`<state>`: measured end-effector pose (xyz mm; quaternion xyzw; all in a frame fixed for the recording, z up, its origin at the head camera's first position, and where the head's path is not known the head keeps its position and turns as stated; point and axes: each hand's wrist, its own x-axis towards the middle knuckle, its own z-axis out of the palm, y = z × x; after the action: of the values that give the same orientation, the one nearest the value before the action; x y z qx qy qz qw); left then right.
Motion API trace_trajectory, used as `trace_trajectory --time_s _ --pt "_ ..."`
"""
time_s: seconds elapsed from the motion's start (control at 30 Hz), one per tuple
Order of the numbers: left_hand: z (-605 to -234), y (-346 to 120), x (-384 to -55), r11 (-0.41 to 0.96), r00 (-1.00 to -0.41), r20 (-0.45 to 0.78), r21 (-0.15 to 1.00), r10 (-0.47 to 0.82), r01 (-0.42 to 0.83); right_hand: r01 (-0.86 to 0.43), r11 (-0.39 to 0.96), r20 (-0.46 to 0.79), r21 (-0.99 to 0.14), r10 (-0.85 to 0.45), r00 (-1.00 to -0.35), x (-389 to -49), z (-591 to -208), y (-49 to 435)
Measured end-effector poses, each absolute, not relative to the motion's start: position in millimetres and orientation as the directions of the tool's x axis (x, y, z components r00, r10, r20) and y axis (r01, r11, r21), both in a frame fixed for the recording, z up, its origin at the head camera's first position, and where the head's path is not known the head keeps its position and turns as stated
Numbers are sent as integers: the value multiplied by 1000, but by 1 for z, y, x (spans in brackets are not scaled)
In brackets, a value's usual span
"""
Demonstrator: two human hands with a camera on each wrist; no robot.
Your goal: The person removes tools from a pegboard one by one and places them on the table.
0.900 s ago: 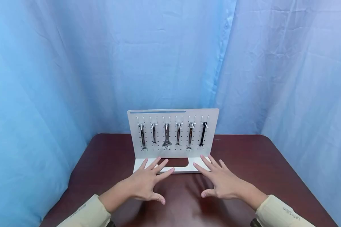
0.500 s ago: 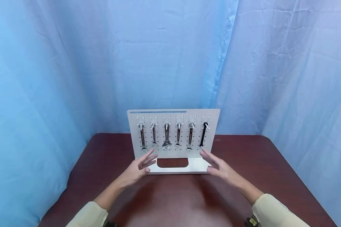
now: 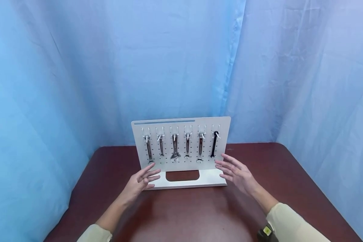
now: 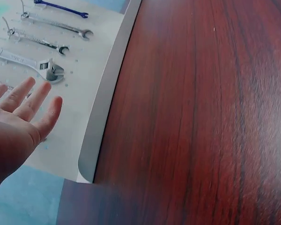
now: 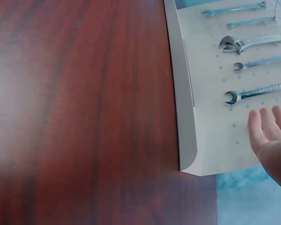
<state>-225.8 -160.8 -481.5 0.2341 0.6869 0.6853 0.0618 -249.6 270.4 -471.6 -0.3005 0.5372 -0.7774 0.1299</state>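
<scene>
Five combination wrenches (image 3: 200, 147) and one adjustable wrench (image 3: 175, 147) hang spaced apart, hooks (image 3: 218, 135) bearing their weight — our loosely spread fingers (image 4: 50, 115) grip nothing.

And no word can be read here: marks run along the adjustable wrench (image 4: 29, 62) in the left wrist view, and there's lettering on the lowest wrench (image 5: 257, 92) in the right wrist view (tantalisingly close), but both blur beyond reading.
</scene>
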Motion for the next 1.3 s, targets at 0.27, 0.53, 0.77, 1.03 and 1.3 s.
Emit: trace_trajectory --time_s 0.27,0.53,0.77,1.03,1.3 --pt "-491 -165 -246 156 -989 80 986 -125 60 -156 -190 194 -969 -199 -961 -275 -460 257" --pt "-524 -166 -276 170 -955 115 983 -272 70 -112 -21 113 -993 -25 -993 -299 -461 244" --pt "-535 -157 -300 141 -955 80 989 -286 40 -101 -47 100 -994 20 -995 -313 -455 227" --pt "-555 -160 -302 246 -943 65 969 -327 -19 -24 40 24 -999 0 -1000 -318 -451 209" --pt "-557 -155 -312 273 -944 84 962 -318 -6 -34 147 42 -989 52 -998 -317 -444 219"
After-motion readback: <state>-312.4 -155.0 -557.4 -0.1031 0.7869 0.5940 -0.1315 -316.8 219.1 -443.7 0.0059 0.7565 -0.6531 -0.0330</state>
